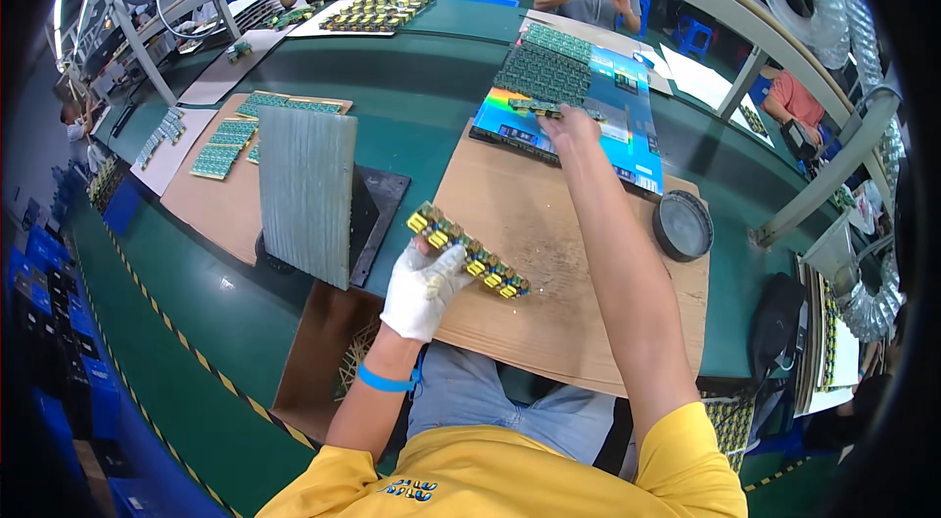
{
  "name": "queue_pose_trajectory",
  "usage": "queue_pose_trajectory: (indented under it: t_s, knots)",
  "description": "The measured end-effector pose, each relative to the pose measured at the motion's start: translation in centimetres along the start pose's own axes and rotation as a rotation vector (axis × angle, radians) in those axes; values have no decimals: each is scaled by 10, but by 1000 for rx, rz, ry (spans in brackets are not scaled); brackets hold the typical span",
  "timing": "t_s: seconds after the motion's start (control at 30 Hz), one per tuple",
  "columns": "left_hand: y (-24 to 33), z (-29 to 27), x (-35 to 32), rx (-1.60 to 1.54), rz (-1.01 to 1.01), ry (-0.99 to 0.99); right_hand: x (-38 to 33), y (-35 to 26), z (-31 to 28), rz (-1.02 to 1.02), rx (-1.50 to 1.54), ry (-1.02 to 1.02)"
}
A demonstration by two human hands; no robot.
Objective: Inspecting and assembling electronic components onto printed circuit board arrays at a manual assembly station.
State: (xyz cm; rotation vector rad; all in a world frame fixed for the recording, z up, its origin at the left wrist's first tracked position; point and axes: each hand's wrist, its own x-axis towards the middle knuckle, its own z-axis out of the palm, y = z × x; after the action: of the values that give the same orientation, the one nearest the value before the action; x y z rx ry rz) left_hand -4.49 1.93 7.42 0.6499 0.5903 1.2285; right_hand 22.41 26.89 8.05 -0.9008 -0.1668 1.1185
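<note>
left hand point(421, 288), white-gloved, clamps a circuit-board strip point(469, 250) with yellow parts | bare right hand point(569, 126) pinches a green board strip point(537, 107) over the glossy blue sheet point(627, 131) at the brown board's point(549, 253) far edge

head cam, fisheye – looks down, close

Gloved left hand point(423, 291) grips a strip of circuit boards point(469, 250) with yellow parts, tilted above a brown board point(549, 253) on the green surface point(421, 77). Bare right hand point(570, 128) reaches far, touching green boards point(544, 75) stacked on a colourful sheet point(627, 141). Round black lid point(683, 225) nearby.
</note>
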Motion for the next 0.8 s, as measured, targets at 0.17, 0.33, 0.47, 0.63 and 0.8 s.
queue_pose_trajectory:
  t_s: [0.17, 0.33, 0.47, 0.63, 0.8]
  knots:
    - [-6, -24, -13, 8, -9, 60, 14, 15, 41, -60, 141, 132]
    - [-8, -31, -15, 15, -12, 91, -13, 5, 60, 34, -88, 40]
    - [-5, -29, -19, -35, 29, 42, -68, -21, 55, 150, -740, -57]
    - [-9, -42, -25, -36, -3, 71, -67, -14, 15, -709, -1555, -246]
    - [-11, -44, -28, -35, -4, 86, -36, -4, -14, -1185, -1753, -452]
